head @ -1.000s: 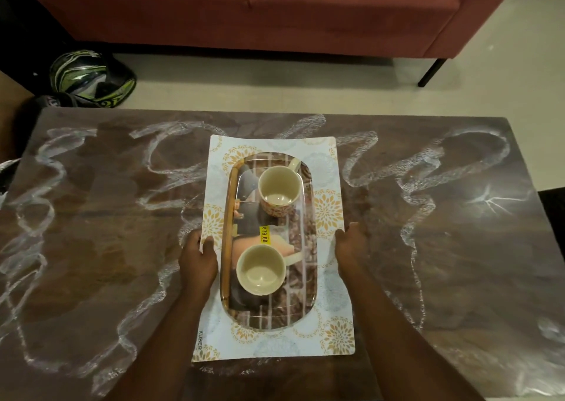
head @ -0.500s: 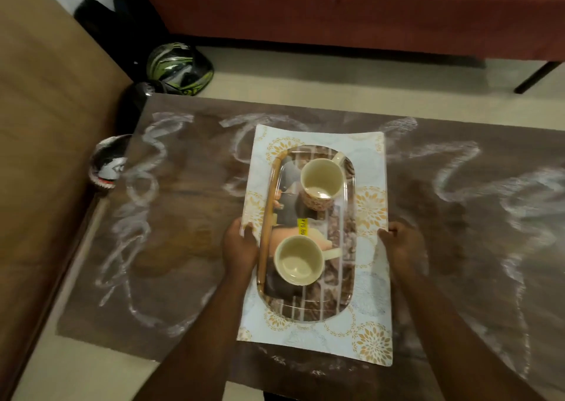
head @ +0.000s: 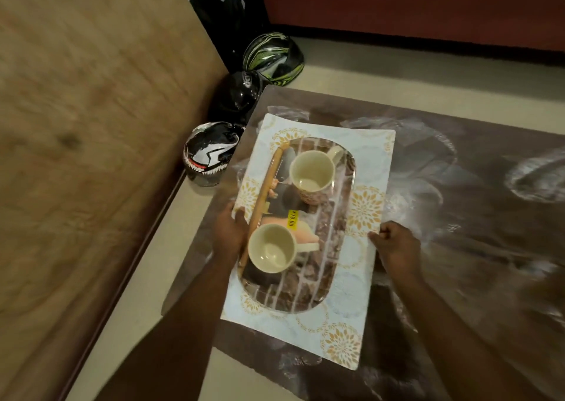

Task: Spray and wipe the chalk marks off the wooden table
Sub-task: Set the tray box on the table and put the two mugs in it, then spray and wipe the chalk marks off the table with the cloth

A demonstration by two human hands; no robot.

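- The left hand [head: 230, 232] grips the left long edge of a patterned placemat [head: 357, 266], fingers curled over its rim just beside the tray.
- The right hand [head: 394, 244] pinches the opposite long edge, knuckles bent, thumb on top of the mat.
- Between the two hands lies an oval tray [head: 321, 278] carrying two cream cups [head: 312, 171], its long axis running away from the person, parallel to both forearms.
- The mat sits over the left end of the wooden table [head: 458, 247]; each hand is equally near its own edge, so any lift looks a two-handed job.
- Chalk marks [head: 535, 180] smear the tabletop to the right of the mat and around its edges, blurred in this view.
- Three helmets [head: 272, 55] rest on the floor off the table's left end, beside a wooden panel [head: 91, 125].
- No spray bottle or cloth is in sight; clearing the table appears to be the step in hand.
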